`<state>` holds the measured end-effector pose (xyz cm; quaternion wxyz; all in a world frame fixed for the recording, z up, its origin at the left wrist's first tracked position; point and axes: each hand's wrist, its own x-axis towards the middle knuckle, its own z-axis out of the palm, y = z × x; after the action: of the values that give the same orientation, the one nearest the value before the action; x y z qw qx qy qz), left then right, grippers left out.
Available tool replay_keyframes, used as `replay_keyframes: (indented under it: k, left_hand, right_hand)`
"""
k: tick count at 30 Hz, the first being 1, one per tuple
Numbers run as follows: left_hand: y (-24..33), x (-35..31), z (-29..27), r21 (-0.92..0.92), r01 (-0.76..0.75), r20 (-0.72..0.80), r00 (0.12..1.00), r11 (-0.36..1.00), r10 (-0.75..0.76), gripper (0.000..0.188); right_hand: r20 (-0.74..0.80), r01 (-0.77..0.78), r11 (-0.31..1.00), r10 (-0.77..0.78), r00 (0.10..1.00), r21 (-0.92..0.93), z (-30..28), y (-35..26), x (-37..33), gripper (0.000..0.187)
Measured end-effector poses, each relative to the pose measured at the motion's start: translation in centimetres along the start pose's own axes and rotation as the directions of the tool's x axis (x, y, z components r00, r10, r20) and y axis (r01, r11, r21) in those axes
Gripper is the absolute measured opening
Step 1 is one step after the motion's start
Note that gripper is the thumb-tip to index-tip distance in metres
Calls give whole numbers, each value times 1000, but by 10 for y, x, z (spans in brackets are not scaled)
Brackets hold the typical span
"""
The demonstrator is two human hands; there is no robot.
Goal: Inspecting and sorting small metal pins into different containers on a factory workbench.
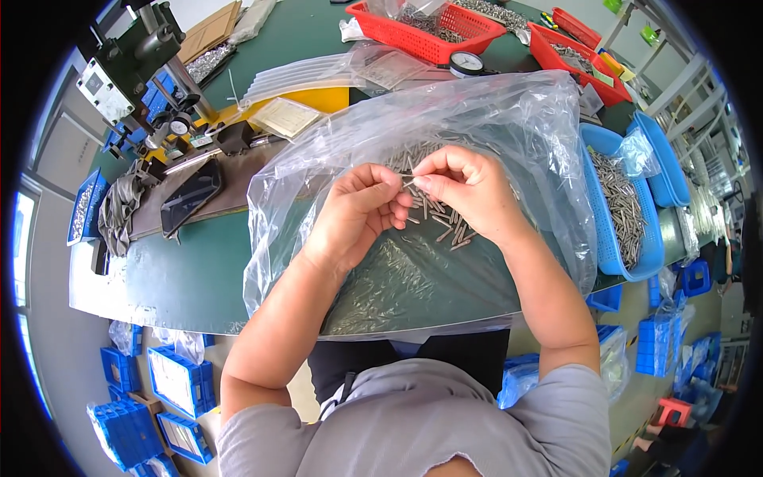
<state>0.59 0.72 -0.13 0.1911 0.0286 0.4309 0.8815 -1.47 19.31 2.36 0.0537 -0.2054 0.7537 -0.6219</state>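
My left hand (362, 205) and my right hand (467, 187) meet over a clear plastic bag (318, 159) spread on the green table. Between their fingertips is a thin metal pin (407, 176), pinched at both sides. Several similar metal pins (455, 226) lie in a loose pile on the plastic, just beyond and below my fingers. Part of the pile is hidden by my hands, and some of it shows blurred through the plastic.
A blue basket (653, 238) of metal pins stands right. Red baskets (437, 49) and a dial gauge (466, 63) are at the back. Left are a measuring stand (191, 83), a black phone (191, 197) and a grey cloth (122, 208). Blue crates (181, 380) stand on the floor.
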Motion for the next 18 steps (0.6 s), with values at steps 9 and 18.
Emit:
replay_keyframes:
  k: [9,18]
  left_hand:
    - [-2,-1,4,-13,9,3,1000,1000,-9,9]
    - [-3,-1,3,25,14,-9,1000,1000,-14,10]
  right_hand:
    - [167,-174,903,116,979,393,1,3,2,12]
    - [160,-161,943,117,980,290,2,12,1,11]
